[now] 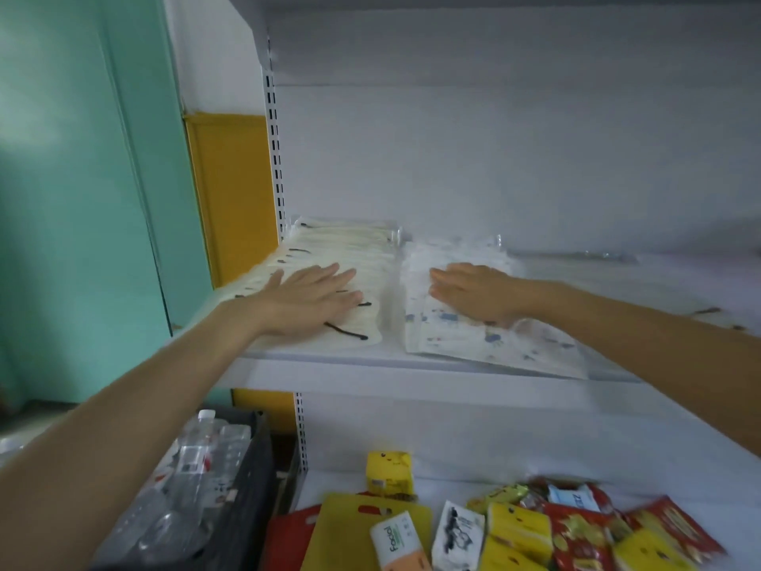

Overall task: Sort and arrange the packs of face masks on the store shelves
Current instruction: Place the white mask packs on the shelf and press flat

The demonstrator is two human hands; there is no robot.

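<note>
Two rows of face mask packs lie on the white shelf (370, 377). The left row holds cream masks with dark ear loops (350, 249) in clear bags. The right row holds white packs with blue and grey print (461, 344). My left hand (313, 298) lies flat, fingers spread, on the cream row. My right hand (473, 292) rests palm down on the printed row, fingers pointing left. Neither hand grips a pack.
Another pack with a dark loop (708, 313) lies at the shelf's far right. The lower shelf carries yellow and red snack and tissue packs (514, 525). A dark crate of water bottles (197, 480) stands at lower left, beside a teal wall (82, 199).
</note>
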